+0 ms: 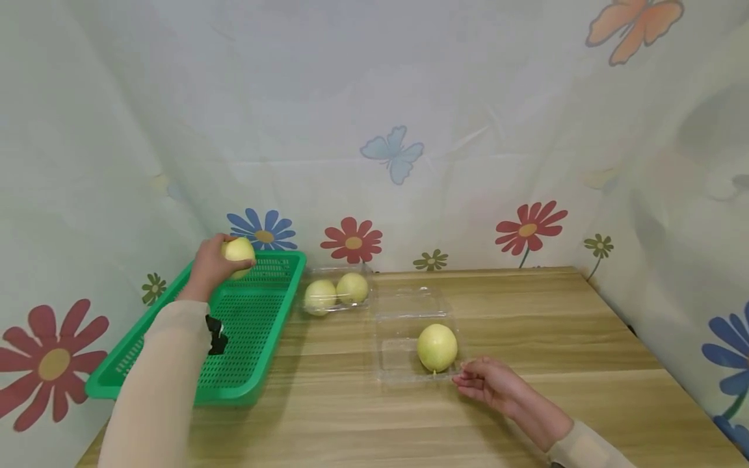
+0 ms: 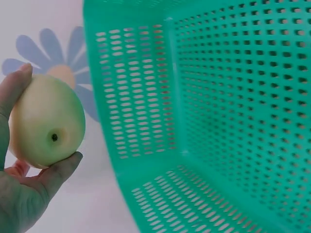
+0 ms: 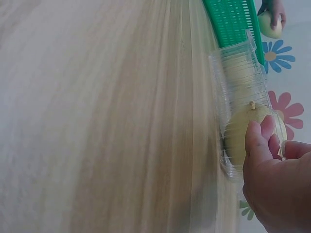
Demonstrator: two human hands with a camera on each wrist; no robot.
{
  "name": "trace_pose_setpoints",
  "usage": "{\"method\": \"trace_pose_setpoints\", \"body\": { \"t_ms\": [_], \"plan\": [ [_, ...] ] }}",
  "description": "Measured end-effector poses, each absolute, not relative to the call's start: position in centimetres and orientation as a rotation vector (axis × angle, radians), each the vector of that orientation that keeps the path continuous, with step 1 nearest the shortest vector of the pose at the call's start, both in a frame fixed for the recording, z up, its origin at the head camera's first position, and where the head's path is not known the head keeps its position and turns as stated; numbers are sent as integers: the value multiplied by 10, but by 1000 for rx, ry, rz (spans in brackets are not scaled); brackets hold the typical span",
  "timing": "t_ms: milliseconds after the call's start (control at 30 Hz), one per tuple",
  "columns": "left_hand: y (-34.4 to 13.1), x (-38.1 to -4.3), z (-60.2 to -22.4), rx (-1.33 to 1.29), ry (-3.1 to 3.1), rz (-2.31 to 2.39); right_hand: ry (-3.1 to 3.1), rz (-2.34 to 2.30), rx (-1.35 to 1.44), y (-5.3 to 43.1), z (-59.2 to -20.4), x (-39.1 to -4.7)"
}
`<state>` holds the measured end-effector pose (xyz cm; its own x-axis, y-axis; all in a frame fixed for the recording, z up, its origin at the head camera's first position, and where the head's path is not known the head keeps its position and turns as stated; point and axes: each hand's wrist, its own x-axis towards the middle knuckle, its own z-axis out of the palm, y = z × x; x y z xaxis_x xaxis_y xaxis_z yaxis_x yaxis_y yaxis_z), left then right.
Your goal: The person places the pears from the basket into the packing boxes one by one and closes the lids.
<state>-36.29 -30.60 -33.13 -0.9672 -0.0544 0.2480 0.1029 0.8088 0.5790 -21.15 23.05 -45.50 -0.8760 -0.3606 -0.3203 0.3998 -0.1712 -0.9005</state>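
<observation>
My left hand (image 1: 212, 265) grips a round yellow-green pear (image 1: 240, 250) above the far end of a green plastic basket (image 1: 257, 383). In the left wrist view, thumb and fingers wrap the pear (image 2: 51, 116), its dark blossom end facing the camera. A clear plastic clamshell box (image 1: 400, 356) lies open on the table with one pear (image 1: 437, 348) in its right side. My right hand (image 1: 494, 388) pinches the front right edge of that box; the right wrist view shows the fingertips (image 3: 257, 141) at its rim beside the stemmed pear.
Another clear box (image 1: 336, 307) holding two pears stands at the back, just right of the basket. The basket's perforated floor shows below the left arm. A flower-printed white sheet (image 1: 468, 208) hangs behind and beside the wooden table (image 1: 538, 325).
</observation>
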Motion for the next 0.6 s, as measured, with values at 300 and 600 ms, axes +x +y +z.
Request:
{"method": "trace_pose_setpoints", "body": {
  "t_ms": [300,600],
  "plan": [
    [-296,-353,-309,-65,-2653,-956,1607,-2096,45,231,-456,-210],
    [-287,-336,-298,-13,-2588,-1048,1612,-2098,44,230,-456,-210]
  ]
}}
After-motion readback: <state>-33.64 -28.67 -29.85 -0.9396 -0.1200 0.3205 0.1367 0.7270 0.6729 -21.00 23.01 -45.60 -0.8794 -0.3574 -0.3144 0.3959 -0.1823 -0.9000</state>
